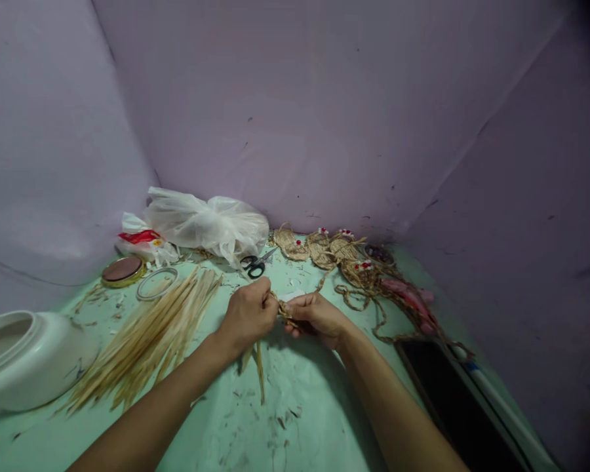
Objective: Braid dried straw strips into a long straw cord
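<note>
Between my two hands runs a braided straw cord point(284, 311), short and brown. My left hand point(250, 308) is closed in a fist on one end, with loose straw ends point(260, 373) hanging below it. My right hand point(314, 318) pinches the cord just to the right, thumb on top. From there the braid seems to continue up toward woven straw pieces point(319, 250) with red and white beads at the back. Scissors point(256, 265) with black handles lie beyond my left hand. The part of the cord inside my fist is hidden.
Left of my hands lies a fan of straw strips point(147, 334), near a white pot point(44, 357), a ring point(156, 284) and a round tin point(122, 270). A clear plastic bag point(211, 226) rests by the wall. At right are a dark flat panel point(452, 400) and coiled braid point(356, 298).
</note>
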Demonstrator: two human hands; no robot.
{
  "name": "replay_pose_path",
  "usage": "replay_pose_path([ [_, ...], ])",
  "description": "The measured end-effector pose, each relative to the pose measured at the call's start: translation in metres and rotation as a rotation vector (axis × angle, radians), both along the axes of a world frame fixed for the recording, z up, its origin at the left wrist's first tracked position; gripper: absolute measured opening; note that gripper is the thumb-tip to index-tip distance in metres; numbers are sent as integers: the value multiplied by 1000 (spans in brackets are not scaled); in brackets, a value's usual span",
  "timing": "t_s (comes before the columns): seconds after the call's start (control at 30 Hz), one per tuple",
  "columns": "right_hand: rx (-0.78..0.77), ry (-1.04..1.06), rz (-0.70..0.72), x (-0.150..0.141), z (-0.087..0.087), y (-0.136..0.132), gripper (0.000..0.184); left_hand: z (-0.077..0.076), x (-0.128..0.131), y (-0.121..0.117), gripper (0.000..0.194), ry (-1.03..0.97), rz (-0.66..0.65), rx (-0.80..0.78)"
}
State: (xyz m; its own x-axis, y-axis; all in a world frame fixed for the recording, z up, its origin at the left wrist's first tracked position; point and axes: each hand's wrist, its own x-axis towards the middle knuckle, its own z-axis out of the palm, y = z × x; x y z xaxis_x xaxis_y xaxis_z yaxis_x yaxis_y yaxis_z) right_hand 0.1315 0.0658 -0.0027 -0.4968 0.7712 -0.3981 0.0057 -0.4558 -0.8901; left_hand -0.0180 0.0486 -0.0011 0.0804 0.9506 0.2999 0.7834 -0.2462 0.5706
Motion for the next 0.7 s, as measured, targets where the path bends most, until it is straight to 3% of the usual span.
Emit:
replay_pose_path([
  [0.27,33,46,127,4,2,-2,22,-5,3,-3,10,224,-121,123],
  [0.4,129,-117,-55,-3,0,1,14,-11,7,1,9,207,-92,90],
  [0.57,350,-368,-292,5,-13,21,7,-16,27,17,10,150,-16,-107],
  [0.7,519,-498,-326,17,-27,48,7,-18,43,35,13,181,36,-168],
])
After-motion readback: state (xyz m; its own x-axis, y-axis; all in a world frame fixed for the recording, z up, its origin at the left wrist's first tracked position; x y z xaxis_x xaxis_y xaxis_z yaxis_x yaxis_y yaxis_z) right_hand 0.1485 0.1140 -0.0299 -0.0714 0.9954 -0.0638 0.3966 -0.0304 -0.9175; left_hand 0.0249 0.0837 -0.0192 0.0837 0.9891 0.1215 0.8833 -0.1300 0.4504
